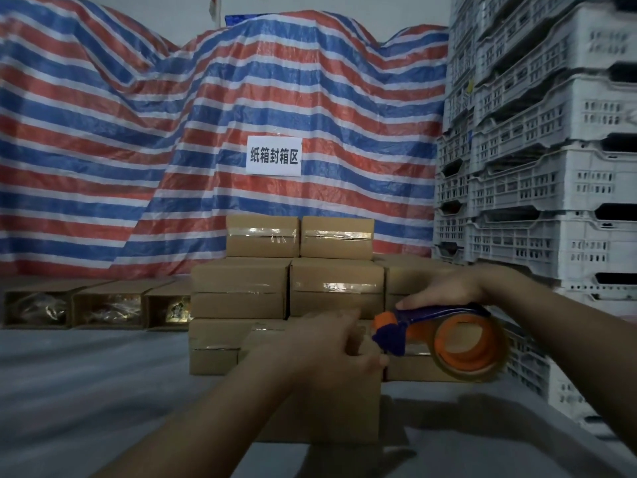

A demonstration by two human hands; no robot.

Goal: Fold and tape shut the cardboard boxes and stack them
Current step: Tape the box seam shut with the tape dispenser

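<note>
A brown cardboard box [331, 415] stands on the floor right in front of me. My left hand [331, 343] grips its top far edge, fingers curled over the cardboard. My right hand [444, 291] holds the handle of a blue and orange tape dispenser [444, 336] with a clear tape roll, its blade end by my left hand at the box top. Behind stands a stack of taped boxes [289, 288], three layers high.
Three open boxes [96, 305] with wrapped goods lie on their sides at the left. Stacked white plastic crates [544, 167] rise on the right. A striped tarpaulin [138, 132] with a white paper sign [274, 155] covers the back. The floor is grey sheeting [86, 391].
</note>
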